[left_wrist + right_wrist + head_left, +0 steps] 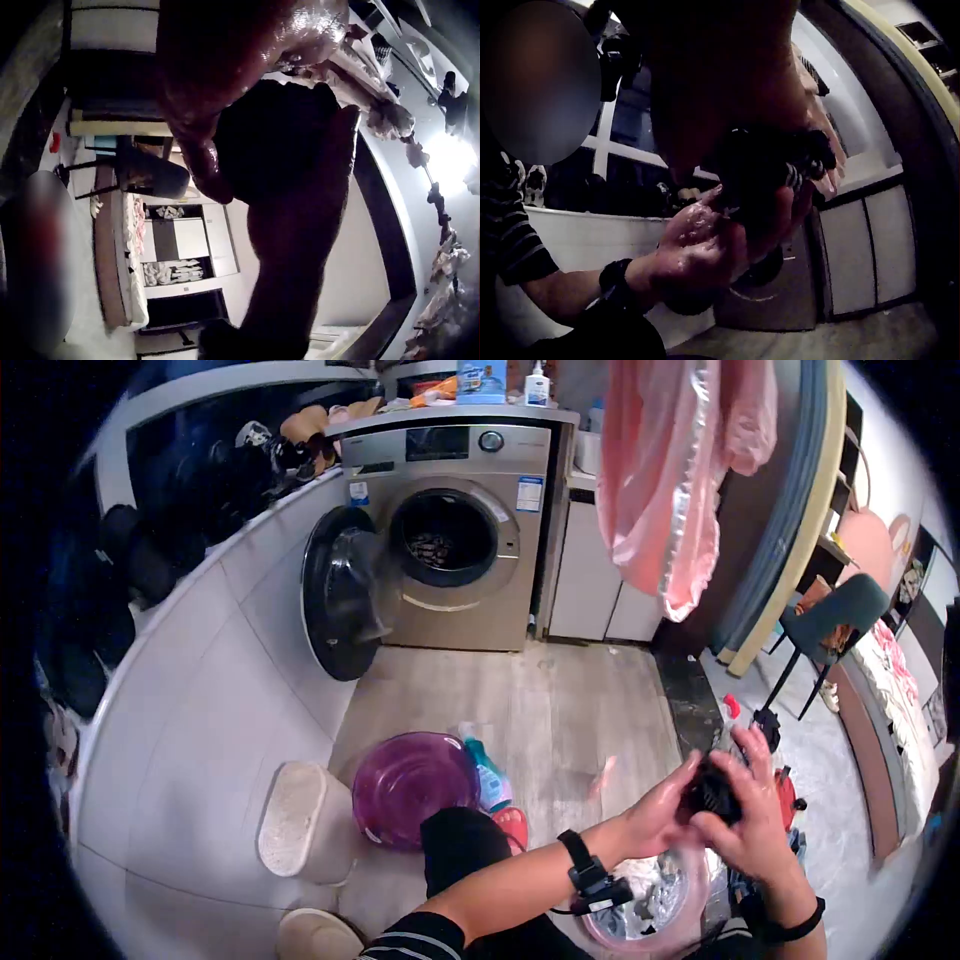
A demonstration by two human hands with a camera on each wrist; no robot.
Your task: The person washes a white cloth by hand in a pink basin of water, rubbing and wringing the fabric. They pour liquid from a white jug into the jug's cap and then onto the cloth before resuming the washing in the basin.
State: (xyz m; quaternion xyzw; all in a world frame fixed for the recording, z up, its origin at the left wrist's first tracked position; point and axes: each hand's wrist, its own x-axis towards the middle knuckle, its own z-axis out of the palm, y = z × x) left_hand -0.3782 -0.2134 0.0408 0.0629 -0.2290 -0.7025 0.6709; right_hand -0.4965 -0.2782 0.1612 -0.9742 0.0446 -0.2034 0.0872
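A wadded black cloth (712, 792) is squeezed between my two hands, above the floor at the right of the head view. My left hand (657, 812) grips it from the left, and my right hand (752, 812) wraps it from the right, thumb across the front. Wet, shiny skin shows on the left hand (225, 60) in the left wrist view. There the cloth (274, 142) is a dark bunched lump between both palms. Pale stripes mark part of the cloth (795, 176) in the right wrist view. Below my hands, a pink basin (703, 875) contains wet grey and white laundry.
A purple basin (405, 790) stands beside a detergent bottle (487, 775) on the floor. The washing machine (455, 625) has its door (335, 595) swung open and laundry inside. A pink garment (670, 490) hangs at upper right. A white bin (300, 820) stands by the left wall.
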